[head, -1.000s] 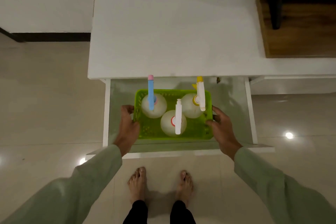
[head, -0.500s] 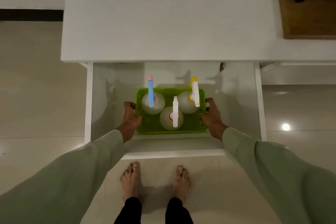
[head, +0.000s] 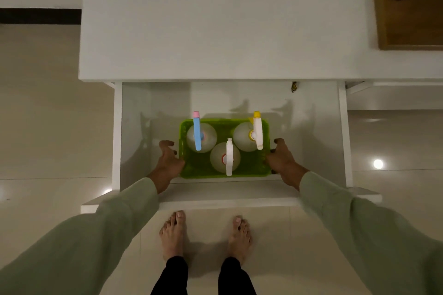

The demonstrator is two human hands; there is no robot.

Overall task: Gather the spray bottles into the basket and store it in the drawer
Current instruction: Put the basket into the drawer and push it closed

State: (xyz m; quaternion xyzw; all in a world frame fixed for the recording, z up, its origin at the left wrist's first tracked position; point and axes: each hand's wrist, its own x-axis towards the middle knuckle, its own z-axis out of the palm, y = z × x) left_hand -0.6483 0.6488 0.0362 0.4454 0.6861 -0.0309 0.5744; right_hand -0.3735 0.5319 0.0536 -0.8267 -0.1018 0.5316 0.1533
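A green plastic basket (head: pixel 249 171) rests on the floor of the open white drawer (head: pixel 311 141), near its front wall. Three round clear spray bottles stand upright in it: one with a blue and pink head (head: pixel 197 133) at back left, one with a white and yellow head (head: pixel 258 133) at back right, and one with a white head and red collar (head: pixel 229 159) in front. My left hand (head: pixel 169 161) lies against the basket's left wall with fingers spread off it. Against the right wall is my right hand (head: pixel 281 161), fingers loosely curled beside the rim.
The drawer hangs out below a white table top (head: pixel 215 19). A wooden surface (head: pixel 412 19) with a dark leg lies at the back right. My bare feet (head: pixel 172 235) stand on glossy tiles just before the drawer front (head: pixel 227 200).
The basket has gone down into the drawer and now rests on its floor. Both hands have loosened from gripping its sides. The camera has leaned forward and closer.
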